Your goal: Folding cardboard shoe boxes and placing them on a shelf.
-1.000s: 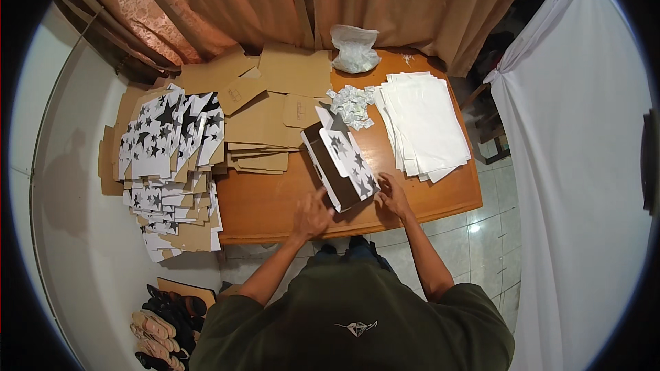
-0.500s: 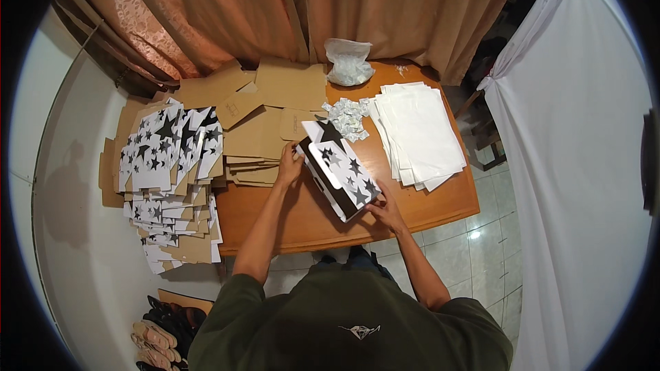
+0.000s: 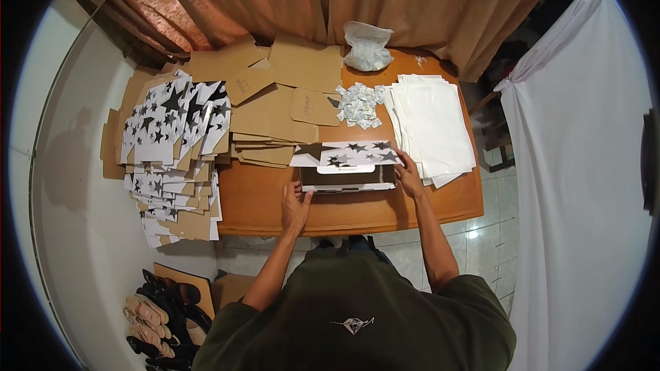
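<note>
A white cardboard box (image 3: 347,188) with black and grey stars stands on the wooden table in front of me. Its star-printed lid (image 3: 357,153) is raised, and the brown inside shows through the front gap. My left hand (image 3: 295,207) grips the box's near left corner, thumb at the front. Up at the lid's right edge, my right hand (image 3: 408,173) has its fingers closed on the lid. Whether anything lies inside the box I cannot tell.
Flat star-printed cardboard sheets (image 3: 155,127) pile up at the left, beside brown cardboard blanks (image 3: 258,113). Behind the box lie small white packets (image 3: 360,105) and a clear plastic bag (image 3: 368,48). White sheets (image 3: 434,124) are stacked at the right. Shoes (image 3: 168,312) stand on the floor.
The box has turned from a slant to lie square before me and come down on the table. Its lid has opened. My right hand has moved up to the lid, my left hand down.
</note>
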Motion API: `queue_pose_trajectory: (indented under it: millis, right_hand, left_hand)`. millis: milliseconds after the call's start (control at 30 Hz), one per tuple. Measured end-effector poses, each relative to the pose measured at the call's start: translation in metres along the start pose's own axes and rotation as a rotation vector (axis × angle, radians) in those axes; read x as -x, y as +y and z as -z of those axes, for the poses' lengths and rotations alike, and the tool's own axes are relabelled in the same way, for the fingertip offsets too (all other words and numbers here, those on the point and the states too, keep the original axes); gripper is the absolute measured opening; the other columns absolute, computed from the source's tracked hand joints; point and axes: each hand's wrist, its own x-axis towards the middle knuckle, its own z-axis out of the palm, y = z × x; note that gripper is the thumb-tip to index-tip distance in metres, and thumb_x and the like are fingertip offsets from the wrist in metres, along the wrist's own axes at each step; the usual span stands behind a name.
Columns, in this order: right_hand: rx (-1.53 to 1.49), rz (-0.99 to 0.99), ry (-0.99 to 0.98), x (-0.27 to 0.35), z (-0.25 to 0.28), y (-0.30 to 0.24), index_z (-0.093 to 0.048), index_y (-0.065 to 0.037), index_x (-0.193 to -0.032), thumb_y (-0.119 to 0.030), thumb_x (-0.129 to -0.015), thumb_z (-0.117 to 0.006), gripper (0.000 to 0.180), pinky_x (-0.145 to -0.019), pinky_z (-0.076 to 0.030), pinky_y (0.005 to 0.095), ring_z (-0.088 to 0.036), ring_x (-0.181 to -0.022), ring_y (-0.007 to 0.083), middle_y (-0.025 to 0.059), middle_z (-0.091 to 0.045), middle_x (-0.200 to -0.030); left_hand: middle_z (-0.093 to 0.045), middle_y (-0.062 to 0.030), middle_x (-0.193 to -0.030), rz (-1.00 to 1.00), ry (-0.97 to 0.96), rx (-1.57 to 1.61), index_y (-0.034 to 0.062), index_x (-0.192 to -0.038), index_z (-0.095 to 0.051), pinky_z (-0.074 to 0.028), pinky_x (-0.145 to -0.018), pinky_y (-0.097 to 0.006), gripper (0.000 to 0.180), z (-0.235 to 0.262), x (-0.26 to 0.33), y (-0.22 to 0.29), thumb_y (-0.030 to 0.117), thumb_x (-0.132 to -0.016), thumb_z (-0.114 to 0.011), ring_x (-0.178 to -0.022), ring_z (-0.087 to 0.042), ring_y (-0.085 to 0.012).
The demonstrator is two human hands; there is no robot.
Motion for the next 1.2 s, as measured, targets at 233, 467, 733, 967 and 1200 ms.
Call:
queue_pose_trajectory:
  millis: [233, 467, 733, 967, 1200]
  right_hand:
    - [0.071, 0.051, -0.049, -0.004, 0.008, 0.021, -0.048, -0.013, -0.15, 0.009, -0.098, -0.048, 0.056, -0.097, -0.047, 0.0293, -0.053, -0.127, 0.017, 0.0083, -0.052, -0.147]
    - [0.371, 0.207, -0.126, -0.021, -0.002, -0.028, -0.052, -0.014, -0.147, 0.0, -0.095, -0.058, 0.054, -0.116, -0.037, 0.0494, -0.045, -0.143, 0.0324, 0.0151, -0.039, -0.16]
    - [0.318, 0.277, -0.14, -0.071, -0.002, -0.016, -0.069, 0.0, -0.12, -0.016, -0.099, -0.068, 0.027, -0.092, -0.05, 0.0276, -0.066, -0.102, 0.0165, 0.0079, -0.072, -0.114]
    - [0.304, 0.22, 0.144, -0.095, -0.021, -0.022, -0.07, -0.001, -0.098, -0.019, -0.088, -0.079, 0.022, -0.072, -0.05, 0.0273, -0.061, -0.077, 0.0115, 0.0044, -0.069, -0.085]
    - [0.542, -0.019, 0.086, -0.119, -0.016, 0.001, -0.064, -0.001, -0.096, -0.014, -0.084, -0.083, 0.026, -0.064, -0.049, 0.0251, -0.058, -0.07, 0.0094, 0.0009, -0.062, -0.076]
  left_hand:
    - [-0.064, -0.0144, -0.117, 0.121, -0.176, 0.122, -0.0019, -0.124, -0.055, -0.054, -0.087, -0.034, 0.034, 0.022, 0.004, -0.041, 0.02, -0.099, -0.066, -0.101, -0.065, -0.0223]
    - [-0.059, -0.0161, -0.141, -0.277, -0.181, 0.105, 0.006, -0.145, -0.051, -0.047, -0.108, -0.036, 0.047, 0.047, -0.083, -0.014, 0.003, -0.098, -0.06, -0.131, -0.057, -0.0271]
    - [-0.075, -0.0133, -0.109, -0.011, -0.289, 0.028, 0.0021, -0.114, -0.072, -0.052, -0.093, -0.035, 0.019, 0.035, -0.145, -0.011, 0.008, -0.099, -0.063, -0.107, -0.068, -0.0247]
    - [-0.074, -0.0072, -0.089, 0.056, -0.067, -0.064, 0.0038, -0.115, -0.065, -0.053, -0.082, -0.038, 0.029, 0.004, -0.165, -0.007, 0.023, -0.095, -0.071, -0.083, -0.07, -0.0209]
    - [-0.075, -0.0102, -0.098, 0.331, -0.173, -0.376, 0.0081, -0.106, -0.069, -0.054, -0.088, -0.044, 0.022, -0.007, -0.17, -0.025, 0.027, -0.094, -0.071, -0.096, -0.071, -0.0284]
